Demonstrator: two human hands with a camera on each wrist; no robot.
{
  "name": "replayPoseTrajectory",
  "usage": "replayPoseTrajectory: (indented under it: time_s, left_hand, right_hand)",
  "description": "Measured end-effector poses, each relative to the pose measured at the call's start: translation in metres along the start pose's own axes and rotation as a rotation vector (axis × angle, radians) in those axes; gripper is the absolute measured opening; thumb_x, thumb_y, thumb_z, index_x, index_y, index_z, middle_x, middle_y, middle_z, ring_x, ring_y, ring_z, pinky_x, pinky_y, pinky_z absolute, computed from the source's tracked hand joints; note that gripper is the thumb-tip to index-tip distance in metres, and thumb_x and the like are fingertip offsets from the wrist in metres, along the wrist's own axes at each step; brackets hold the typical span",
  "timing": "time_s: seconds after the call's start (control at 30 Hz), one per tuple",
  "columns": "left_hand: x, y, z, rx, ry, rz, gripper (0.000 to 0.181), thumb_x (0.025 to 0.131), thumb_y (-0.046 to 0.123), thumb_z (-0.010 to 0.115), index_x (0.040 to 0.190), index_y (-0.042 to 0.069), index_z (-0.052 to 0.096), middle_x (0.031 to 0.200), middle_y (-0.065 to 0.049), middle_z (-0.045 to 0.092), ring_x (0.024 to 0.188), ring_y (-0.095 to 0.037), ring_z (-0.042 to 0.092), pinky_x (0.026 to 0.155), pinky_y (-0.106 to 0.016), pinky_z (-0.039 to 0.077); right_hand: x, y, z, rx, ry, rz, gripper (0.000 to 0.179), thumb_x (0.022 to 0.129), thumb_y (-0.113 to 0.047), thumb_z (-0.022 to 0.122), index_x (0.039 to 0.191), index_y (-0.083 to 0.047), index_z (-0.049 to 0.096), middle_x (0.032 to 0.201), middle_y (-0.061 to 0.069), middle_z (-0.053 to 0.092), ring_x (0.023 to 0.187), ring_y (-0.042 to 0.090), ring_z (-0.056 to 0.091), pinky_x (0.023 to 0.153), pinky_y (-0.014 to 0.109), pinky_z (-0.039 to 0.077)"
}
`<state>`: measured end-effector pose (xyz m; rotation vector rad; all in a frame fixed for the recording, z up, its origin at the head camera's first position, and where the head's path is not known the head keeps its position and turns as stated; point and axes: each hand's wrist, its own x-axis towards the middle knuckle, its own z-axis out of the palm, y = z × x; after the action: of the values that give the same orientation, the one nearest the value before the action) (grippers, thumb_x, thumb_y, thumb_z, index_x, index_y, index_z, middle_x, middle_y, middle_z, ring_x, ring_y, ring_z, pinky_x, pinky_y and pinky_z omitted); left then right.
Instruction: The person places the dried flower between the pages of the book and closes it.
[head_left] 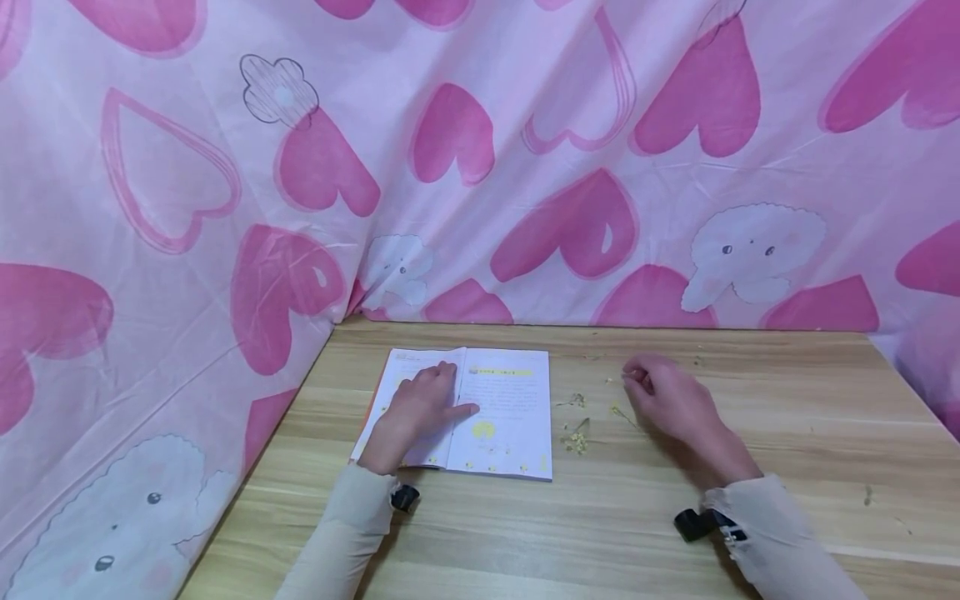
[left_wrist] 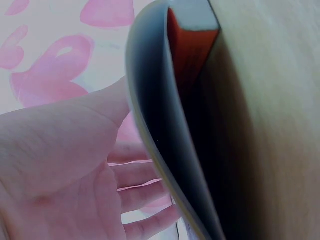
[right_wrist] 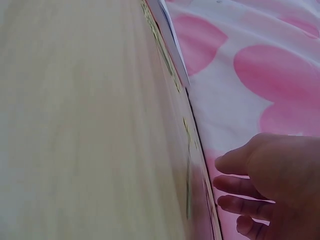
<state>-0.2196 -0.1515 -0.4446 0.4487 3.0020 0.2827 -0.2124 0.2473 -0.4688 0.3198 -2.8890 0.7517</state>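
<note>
An open book [head_left: 517, 450] with white printed pages and yellow decorations lies on the wooden table. My left hand [head_left: 420, 404] rests across its left page and fold, fingers extended and thumb reaching onto the right page. Seen from the left wrist, the book's pages [left_wrist: 137, 95] bow up beside an orange cover edge [left_wrist: 192, 55]. My right hand [head_left: 675, 404] hovers over the table right of the book, fingers loosely bent. From the right wrist, nothing shows between its fingers. Dried yellow flower sprigs [head_left: 576, 442] lie between the book and this hand; one thin sprig [head_left: 621, 414] is closest to it.
Small bits [head_left: 868, 495] of plant are scattered over the right part of the wooden table [head_left: 525, 533]. A pink cloth [head_left: 465, 217] printed with hearts hangs along the back and left sides. Black straps with cameras [head_left: 697, 525] sit at the wrists.
</note>
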Motion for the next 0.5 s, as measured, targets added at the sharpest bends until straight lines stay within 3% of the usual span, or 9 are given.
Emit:
replayPoseTrajectory:
  time_s: [0.23, 0.5]
  left_hand:
    - [0.000, 0.001, 0.000, 0.005, 0.006, 0.002, 0.062, 0.097, 0.055, 0.078, 0.128, 0.005, 0.059, 0.103, -0.012, 0.068, 0.095, -0.029, 0.067, 0.084, -0.051, 0.058]
    - [0.001, 0.001, 0.001, 0.016, -0.010, -0.010, 0.063, 0.097, 0.056, 0.078, 0.130, 0.006, 0.058, 0.100, -0.010, 0.065, 0.090, -0.026, 0.064, 0.082, -0.049, 0.058]
  right_hand:
    - [-0.011, 0.014, -0.013, -0.039, -0.051, 0.052, 0.013, 0.100, -0.017, 0.074, 0.112, -0.011, 0.073, 0.098, 0.007, 0.072, 0.087, 0.022, 0.065, 0.072, 0.040, 0.056]
    - [-0.020, 0.025, -0.024, -0.101, -0.111, 0.088, 0.016, 0.096, -0.024, 0.076, 0.104, -0.010, 0.072, 0.094, 0.005, 0.070, 0.085, 0.021, 0.063, 0.070, 0.041, 0.054]
